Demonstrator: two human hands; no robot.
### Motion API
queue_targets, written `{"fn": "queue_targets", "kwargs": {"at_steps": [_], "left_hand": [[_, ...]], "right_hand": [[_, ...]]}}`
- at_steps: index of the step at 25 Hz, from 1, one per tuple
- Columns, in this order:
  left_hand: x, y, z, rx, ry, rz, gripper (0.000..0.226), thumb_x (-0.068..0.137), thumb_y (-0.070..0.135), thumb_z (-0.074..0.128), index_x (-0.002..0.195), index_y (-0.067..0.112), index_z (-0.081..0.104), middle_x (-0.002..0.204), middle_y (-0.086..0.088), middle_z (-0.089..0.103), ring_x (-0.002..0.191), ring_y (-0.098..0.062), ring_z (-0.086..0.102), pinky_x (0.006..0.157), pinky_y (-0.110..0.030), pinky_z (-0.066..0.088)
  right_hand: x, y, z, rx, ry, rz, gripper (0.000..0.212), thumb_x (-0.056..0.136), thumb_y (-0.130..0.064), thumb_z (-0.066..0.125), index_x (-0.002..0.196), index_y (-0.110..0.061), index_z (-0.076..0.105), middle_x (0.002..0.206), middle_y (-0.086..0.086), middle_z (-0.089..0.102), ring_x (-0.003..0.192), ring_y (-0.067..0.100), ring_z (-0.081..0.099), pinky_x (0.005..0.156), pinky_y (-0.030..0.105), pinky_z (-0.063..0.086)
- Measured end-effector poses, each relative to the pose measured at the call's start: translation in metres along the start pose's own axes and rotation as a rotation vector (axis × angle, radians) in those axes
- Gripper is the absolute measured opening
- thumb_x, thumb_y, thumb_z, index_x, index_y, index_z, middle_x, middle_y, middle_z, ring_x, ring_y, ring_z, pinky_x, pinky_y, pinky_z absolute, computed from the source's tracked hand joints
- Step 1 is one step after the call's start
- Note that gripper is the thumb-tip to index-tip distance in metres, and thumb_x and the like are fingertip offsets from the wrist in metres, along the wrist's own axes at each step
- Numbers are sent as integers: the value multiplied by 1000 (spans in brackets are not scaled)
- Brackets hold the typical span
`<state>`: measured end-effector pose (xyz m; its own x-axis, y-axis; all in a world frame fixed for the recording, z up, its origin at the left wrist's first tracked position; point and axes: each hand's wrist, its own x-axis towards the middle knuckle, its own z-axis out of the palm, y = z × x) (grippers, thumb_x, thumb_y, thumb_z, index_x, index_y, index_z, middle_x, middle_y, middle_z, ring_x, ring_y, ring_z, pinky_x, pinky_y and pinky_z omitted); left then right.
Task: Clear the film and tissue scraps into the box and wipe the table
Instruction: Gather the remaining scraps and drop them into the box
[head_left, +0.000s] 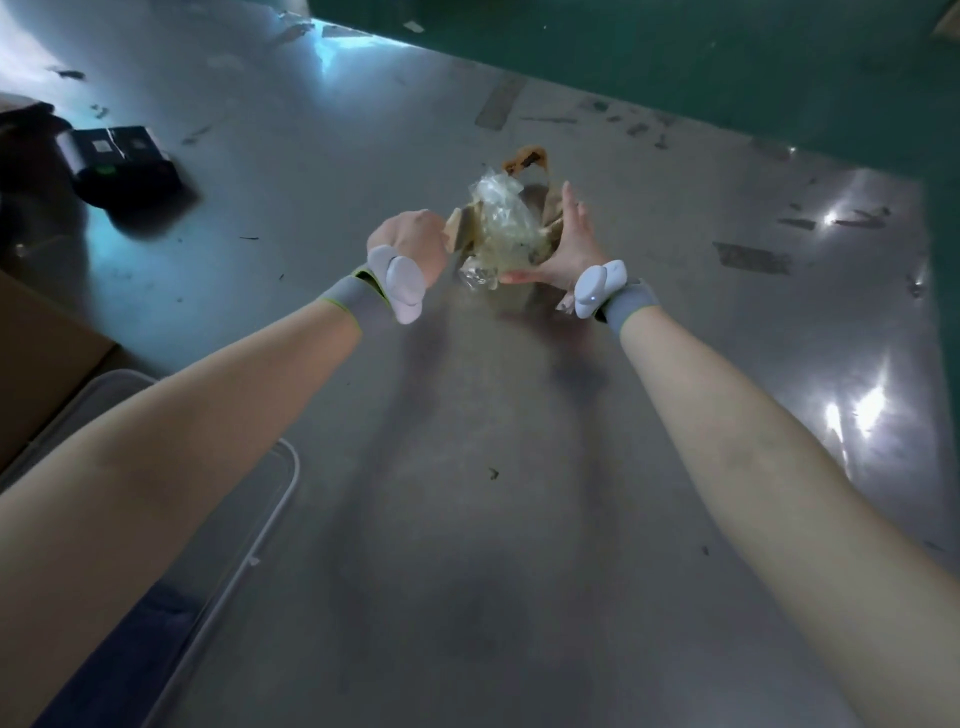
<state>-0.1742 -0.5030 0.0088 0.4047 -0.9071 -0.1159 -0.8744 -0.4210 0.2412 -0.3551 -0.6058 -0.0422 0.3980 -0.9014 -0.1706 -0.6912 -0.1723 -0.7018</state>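
We have both arms stretched out over the steel table (519, 467), and the thing that matters sits right between our palms: a crumpled wad of clear film (498, 228) mixed with brownish tissue scraps (527, 158), bunched up in the middle of the tabletop. Our left hand (410, 241) is closed into a loose fist against the wad's left flank, knuckles up; we cannot tell whether its fingers have any film pinched inside, since they are hidden behind the back of the hand. Our right hand (569, 244) is spread flat, fingers straight and pointing away from us, palm pressed to the wad's right side and cupping under its near edge. So the pile is squeezed from both sides rather than gripped by either hand alone.

The wad stands taller than it is wide, with its long axis running away from us, an orange-brown scrap sticking out at the far end beyond our fingertips. Both hands are about equally near, one on each flank.

The cardboard box (47, 358) lies down at our left, off the table's near-left edge and well apart from the pile. We judge the coming move to be a lift and a carry leftward and back toward us, so the flat right hand has to keep pushing across while the left acts as the stop. The loose far scrap looks the likeliest to drop off on the way. Small dark flecks (493, 473) are scattered over the steel for wiping.
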Motion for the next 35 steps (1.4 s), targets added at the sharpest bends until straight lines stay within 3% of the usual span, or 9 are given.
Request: {"fn": "queue_targets", "kwargs": {"at_steps": [7, 11, 15, 18, 21, 24, 28, 35], "left_hand": [[-15, 12, 15, 39, -10, 196, 21, 91, 10, 39, 86, 15, 59, 94, -10, 64, 85, -35, 55, 63, -31, 36], [-20, 10, 9, 20, -69, 259, 33, 97, 15, 38, 116, 17, 65, 121, -9, 66, 108, -36, 59, 84, -37, 49], [-34, 1, 10, -32, -96, 248, 34, 97, 14, 38, 117, 20, 64, 117, -8, 67, 108, -35, 59, 84, -36, 49], [-54, -3, 13, -36, -57, 250, 30, 96, 14, 38, 110, 22, 63, 97, -5, 66, 94, -35, 61, 69, -33, 43], [-82, -6, 13, -14, -20, 252, 29, 97, 16, 36, 109, 25, 61, 101, -4, 68, 92, -34, 60, 64, -30, 38], [-111, -11, 10, -11, -41, 229, 29, 97, 17, 35, 110, 25, 60, 104, -4, 68, 94, -33, 60, 64, -29, 36], [-153, -20, 4, -22, -70, 239, 31, 97, 17, 36, 112, 28, 61, 105, -3, 69, 95, -32, 60, 65, -30, 39], [-240, -29, -8, -100, -105, 257, 31, 98, 21, 37, 113, 30, 61, 107, -1, 68, 99, -33, 59, 73, -36, 47]], "right_hand": [[-8, 1, 13, -9, -15, -95, 136, 44, -48, 92, 151, -27, 11, 149, 9, 26, 141, 27, 25, 117, 39, 25], [-20, 0, 25, -85, 68, -103, 119, 45, -50, 85, 145, -20, 28, 138, 8, 41, 129, 30, 40, 108, 42, 36], [-30, -6, 36, -63, 111, -88, 97, 54, -43, 80, 138, -16, 40, 123, 11, 50, 114, 35, 52, 99, 44, 44], [-41, -10, 36, 31, 130, -113, 69, 66, -20, 82, 126, -8, 52, 116, 15, 57, 108, 34, 57, 89, 28, 43], [-61, -11, 36, 102, 166, -144, 48, 71, -7, 76, 115, -5, 59, 110, 12, 66, 102, 30, 61, 76, 16, 37], [-93, -7, 37, 167, 189, -73, 48, 70, -12, 76, 115, -11, 60, 109, 6, 68, 97, 19, 62, 82, 18, 44], [-136, 6, 37, 179, 189, -19, 54, 66, -16, 74, 117, -15, 60, 113, 8, 66, 103, 24, 62, 92, 33, 50], [-238, 4, 30, 259, 227, 48, 59, 57, -28, 73, 114, -27, 60, 107, 2, 69, 87, 20, 65, 79, 42, 57]]}}
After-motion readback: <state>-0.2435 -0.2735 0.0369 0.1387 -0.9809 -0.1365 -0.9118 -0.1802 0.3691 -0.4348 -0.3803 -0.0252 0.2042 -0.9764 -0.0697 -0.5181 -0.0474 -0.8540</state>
